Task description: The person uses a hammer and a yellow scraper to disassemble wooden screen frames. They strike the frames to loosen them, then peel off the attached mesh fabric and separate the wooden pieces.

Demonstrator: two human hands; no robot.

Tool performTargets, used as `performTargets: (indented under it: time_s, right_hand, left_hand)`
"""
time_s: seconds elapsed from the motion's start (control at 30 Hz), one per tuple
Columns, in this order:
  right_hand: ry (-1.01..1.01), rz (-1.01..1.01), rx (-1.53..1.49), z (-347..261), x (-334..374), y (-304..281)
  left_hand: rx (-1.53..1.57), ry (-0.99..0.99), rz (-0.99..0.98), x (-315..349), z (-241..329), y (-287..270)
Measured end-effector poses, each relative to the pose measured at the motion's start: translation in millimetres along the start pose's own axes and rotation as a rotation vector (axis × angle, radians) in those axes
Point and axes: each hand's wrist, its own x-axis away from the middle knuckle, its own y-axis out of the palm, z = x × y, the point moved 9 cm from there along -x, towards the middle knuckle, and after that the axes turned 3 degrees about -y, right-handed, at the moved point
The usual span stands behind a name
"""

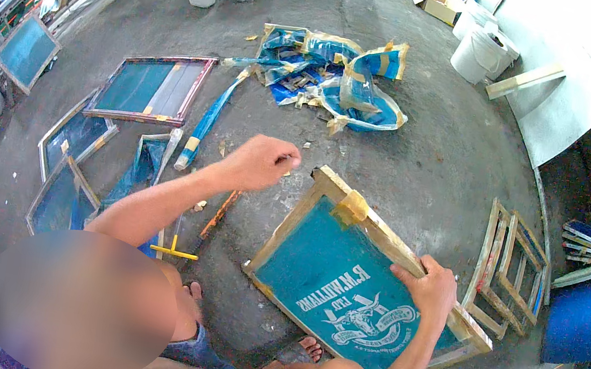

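A wooden-framed printing screen [326,256] with teal mesh and a pale printed design stands tilted before my knees. My right hand [429,285] is closed on its upper wooden bar, thumb over the near face. Yellowish tape [351,209] clings to that bar near its far left corner. My left hand [260,164] hangs in the air left of that corner, apart from the frame. Its fingers are curled together; whatever they may pinch is too small to make out. On the floor below my left forearm lies a yellow-handled T-shaped tool [175,251], close to a thin orange-brown stick [218,215].
A heap of torn blue mesh and tape [330,73] lies ahead. Meshed screens [147,89] rest on the left, with a rolled blue strip [208,123] beside them. Bare wooden frames [508,271] lean at right. White buckets [480,55] stand by the far right wall.
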Motion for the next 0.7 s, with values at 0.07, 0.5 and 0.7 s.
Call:
performTargets:
  time_s: [0.07,0.5,0.7]
  right_hand:
    - [-0.002,0.010,0.009,7.6,-1.1,2.2]
    - [0.055,-0.062,-0.011,7.5,1.8,-3.1]
    - [0.007,-0.024,0.012,-2.1,4.3,-9.9]
  left_hand:
    - [-0.038,0.101,0.042,-2.5,13.9,21.3]
    - [-0.482,0.139,0.108,-6.3,59.4,41.6]
    - [-0.103,0.287,0.022,2.2,64.3,53.4]
